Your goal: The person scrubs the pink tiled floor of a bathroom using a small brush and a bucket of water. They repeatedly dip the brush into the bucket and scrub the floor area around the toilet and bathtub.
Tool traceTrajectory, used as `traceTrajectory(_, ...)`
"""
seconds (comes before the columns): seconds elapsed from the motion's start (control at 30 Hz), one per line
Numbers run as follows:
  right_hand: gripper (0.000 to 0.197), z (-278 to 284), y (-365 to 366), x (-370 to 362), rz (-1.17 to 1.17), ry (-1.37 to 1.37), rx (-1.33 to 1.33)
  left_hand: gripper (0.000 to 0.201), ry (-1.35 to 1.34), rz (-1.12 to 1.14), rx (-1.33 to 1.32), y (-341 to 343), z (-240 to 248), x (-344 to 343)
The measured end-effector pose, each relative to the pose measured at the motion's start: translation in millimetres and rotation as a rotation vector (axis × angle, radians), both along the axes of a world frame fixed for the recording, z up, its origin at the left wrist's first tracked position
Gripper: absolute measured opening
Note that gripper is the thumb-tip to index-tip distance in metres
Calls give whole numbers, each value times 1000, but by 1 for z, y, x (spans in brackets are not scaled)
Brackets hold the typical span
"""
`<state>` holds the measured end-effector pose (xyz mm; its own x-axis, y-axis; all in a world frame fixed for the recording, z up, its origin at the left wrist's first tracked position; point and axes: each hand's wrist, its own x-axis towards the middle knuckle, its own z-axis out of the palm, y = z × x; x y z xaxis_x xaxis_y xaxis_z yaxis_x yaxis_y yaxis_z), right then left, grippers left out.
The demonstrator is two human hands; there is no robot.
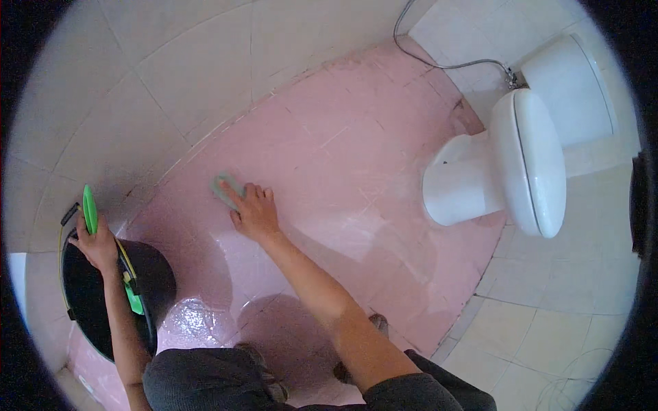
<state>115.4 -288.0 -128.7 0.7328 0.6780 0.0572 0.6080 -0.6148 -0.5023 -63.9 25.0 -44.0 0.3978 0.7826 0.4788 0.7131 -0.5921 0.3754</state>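
One black bucket (156,270) stands in the head view, its inside too dark to tell the contents; a green piece (134,300) sits at its right rim. Above the bucket's far rim, the left hand (99,248) grips a bright green object (90,209). Right of the bucket, the right hand (258,214) grasps a pale green pad (223,192) against the pink floor (329,171).

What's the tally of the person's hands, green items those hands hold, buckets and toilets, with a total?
Hands: 2 (left hand, right hand)
Held green items: 2 (bright green item, pale green pad)
Buckets: 1 (black bucket)
Toilets: 1 (white toilet)
Total: 6
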Motion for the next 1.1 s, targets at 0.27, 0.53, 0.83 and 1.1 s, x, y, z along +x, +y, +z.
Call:
traceTrajectory(0.27,59,-12,-260,87,-1323,-249,-63,41,-66,-43,76,-20,5,14)
traceTrajectory(0.53,40,-69,-19,-97,-497,-155,-120,45,-97,-65,77,-30,13,19)
traceTrajectory(0.83,49,-37,-165,-85,-918,180,267,46,-94,16,80,-36,17,15)
traceTrajectory(1.1,68,-45,-241,-79,-1073,-61,63,37,-169,33,-22,-55,36,24)
